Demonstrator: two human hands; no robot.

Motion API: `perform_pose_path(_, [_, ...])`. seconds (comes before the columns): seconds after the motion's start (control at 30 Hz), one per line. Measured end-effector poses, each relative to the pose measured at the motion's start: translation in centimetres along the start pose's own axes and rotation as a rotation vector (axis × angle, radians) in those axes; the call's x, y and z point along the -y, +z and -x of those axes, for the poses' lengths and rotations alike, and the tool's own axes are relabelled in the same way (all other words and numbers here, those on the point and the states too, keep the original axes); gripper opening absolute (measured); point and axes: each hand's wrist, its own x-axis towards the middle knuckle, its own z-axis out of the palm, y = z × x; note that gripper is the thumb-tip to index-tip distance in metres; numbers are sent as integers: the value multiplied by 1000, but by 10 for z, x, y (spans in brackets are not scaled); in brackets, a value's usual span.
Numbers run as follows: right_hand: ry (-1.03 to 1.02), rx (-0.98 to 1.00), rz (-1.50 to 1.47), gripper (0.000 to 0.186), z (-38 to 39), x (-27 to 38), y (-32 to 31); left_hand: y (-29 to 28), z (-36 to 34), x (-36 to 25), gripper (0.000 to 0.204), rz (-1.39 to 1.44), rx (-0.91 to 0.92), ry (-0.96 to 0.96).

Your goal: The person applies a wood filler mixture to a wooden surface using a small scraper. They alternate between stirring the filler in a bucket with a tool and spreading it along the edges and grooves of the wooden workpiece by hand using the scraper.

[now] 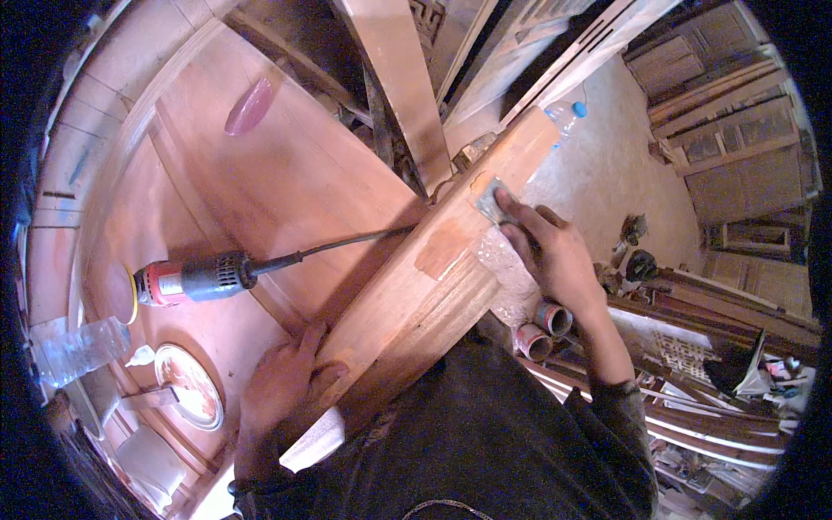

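Note:
A thick pale wooden beam (386, 316) slants across in front of me, from lower left to upper right. My left hand (279, 381) grips its near end, thumb on the top face and fingers at the far edge. My right hand (555, 256) is closed on a small flat grey putty spreader (491, 204), pressed to the top face toward the far end. Beside the blade lies a wet orange dab of filler (478, 180). Just nearer on the wood is a smeared orange-brown filler patch (451, 247).
A red and black power sander (195, 279) lies on the large wooden panel (295, 173) at left, its cord passing behind the beam. Near it are a plastic bottle (82, 354) and a round lid with filler (191, 390). Two cans (534, 343) stand by my right forearm.

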Motion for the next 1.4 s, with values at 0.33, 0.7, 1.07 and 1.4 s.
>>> perform_pose_path(0.33, [-461, 439, 459, 42, -56, 22, -63, 3, -5, 15, 70, 44, 33, 40])
perform_pose_path(0.7, [-531, 582, 718, 43, -83, 11, -64, 19, 2, 22, 72, -1, -71, 78])
perform_pose_path(1.07, [-192, 235, 370, 35, -55, -60, -111, 12, 4, 11, 71, 22, -78, 101])
perform_pose_path(1.4, [-13, -64, -75, 41, -10, -44, -4, 11, -6, 19, 69, 80, -2, 61])
